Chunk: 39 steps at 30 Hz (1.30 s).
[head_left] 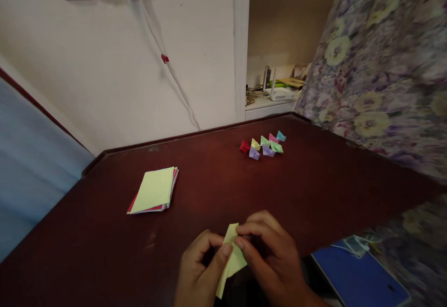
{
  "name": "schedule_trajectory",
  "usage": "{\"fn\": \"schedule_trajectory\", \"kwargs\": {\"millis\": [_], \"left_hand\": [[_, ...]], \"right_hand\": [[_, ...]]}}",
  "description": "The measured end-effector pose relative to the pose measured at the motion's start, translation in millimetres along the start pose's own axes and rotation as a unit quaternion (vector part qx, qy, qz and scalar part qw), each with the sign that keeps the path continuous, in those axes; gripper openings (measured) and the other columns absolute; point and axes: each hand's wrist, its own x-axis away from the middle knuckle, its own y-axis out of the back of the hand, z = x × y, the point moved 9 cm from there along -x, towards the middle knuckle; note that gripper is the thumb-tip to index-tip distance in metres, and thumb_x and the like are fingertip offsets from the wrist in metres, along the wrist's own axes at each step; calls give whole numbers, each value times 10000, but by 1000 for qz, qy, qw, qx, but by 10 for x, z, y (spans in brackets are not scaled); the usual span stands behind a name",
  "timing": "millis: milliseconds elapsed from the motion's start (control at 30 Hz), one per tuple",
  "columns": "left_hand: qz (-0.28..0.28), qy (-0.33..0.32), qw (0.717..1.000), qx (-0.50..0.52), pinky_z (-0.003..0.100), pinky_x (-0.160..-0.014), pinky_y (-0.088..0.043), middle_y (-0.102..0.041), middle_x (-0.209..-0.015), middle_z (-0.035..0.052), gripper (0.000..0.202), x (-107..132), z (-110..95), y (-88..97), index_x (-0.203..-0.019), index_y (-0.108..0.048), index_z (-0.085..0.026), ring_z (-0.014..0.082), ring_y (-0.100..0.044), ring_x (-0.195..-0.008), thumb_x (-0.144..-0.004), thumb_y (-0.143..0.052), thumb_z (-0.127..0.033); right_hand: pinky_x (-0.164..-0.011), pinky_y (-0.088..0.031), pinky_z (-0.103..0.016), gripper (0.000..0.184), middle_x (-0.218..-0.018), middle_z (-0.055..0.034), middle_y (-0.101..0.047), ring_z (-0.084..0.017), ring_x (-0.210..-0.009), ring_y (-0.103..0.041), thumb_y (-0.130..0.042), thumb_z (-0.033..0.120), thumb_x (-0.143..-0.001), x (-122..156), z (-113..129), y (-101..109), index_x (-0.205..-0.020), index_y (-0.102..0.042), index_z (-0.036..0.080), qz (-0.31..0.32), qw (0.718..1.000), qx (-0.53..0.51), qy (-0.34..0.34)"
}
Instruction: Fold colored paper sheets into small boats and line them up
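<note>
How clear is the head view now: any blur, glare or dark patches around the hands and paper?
Head view: flowered cloth at right is smeared by blur; the yellow paper pinched by left hand and right hand is fairly sharp but dim; the table shows a soft sheen, no hard glare.

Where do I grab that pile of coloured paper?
Probably pinch the paper pile at its right edge, coming from the right. It lies flat on the table, and there the lower sheets stick out a bit, so fingers can slip underneath, thumb on top. The left hand and right hand hold the yellow sheet.
</note>
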Motion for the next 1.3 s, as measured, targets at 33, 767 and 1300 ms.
{"fn": "schedule_trajectory", "kwargs": {"millis": [33,767,1300], "left_hand": [[0,-12,1000,-5,237,-579,-425,-591,-638,-1,284,3,-25,-3,-672,-716,-197,158,-512,-604,-818,-737,-439],[67,99,983,141,213,-491,-365,-562,-618,-20,338,24,231,-130,-678,-692,-177,110,-448,-527,-731,-815,-486],[124,38,986,106,229,-546,-397,-577,-695,3,287,28,111,-200,-697,-739,-194,133,-495,-598,-794,-765,-463]], "right_hand": [[-657,-508,-270,118,-874,-28,-633,-165,-751,-632,-653,152,-892,-2,-17,-7,-955,-703,238,0,1000,-9,-9],[-754,-453,-274,86,-880,-6,-632,-167,-824,-574,-654,285,-912,78,-393,-200,-907,-725,238,109,937,-240,-229],[-625,-409,-235,126,-719,39,-570,-120,-653,-518,-729,260,-839,127,-427,-265,-829,-613,212,94,892,-327,-299]]}}
